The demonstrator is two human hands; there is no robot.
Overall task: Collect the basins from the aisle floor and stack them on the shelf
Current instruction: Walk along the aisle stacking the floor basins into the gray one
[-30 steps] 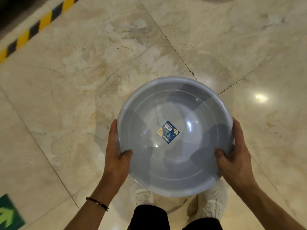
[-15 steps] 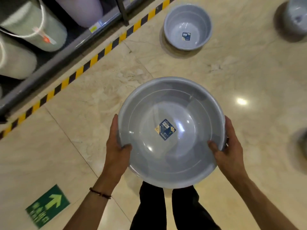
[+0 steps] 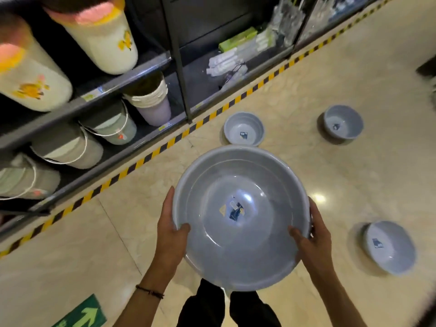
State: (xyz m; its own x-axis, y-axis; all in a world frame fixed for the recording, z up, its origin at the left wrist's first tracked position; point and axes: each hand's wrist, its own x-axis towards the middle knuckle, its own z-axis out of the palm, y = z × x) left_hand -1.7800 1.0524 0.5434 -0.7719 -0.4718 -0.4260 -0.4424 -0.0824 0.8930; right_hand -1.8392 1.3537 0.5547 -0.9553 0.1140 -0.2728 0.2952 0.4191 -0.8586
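Four basins: held basin (image 3: 236,256) at centre frame; three on the floor (image 3: 94,244), namely upper-centre basin (image 3: 244,128), upper-right basin (image 3: 343,123) and lower-right basin (image 3: 389,246).
Two hands: left hand (image 3: 171,232) and right hand (image 3: 311,234) grip the held basin's rim, thumbs inside.
Shelf (image 3: 118,83): upper left, stocked with buckets (image 3: 111,128).

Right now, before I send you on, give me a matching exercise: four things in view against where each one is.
Things:
1. nearest grey basin
2. lilac bucket
3. green arrow sign
4. yellow-black floor tape

Places:
A. on the floor, bottom left of view
B. along the foot of the shelving unit
C. held at the rim by the left hand and right hand
D. on that unit's lowest shelf

Pairs: 1-C, 2-D, 3-A, 4-B
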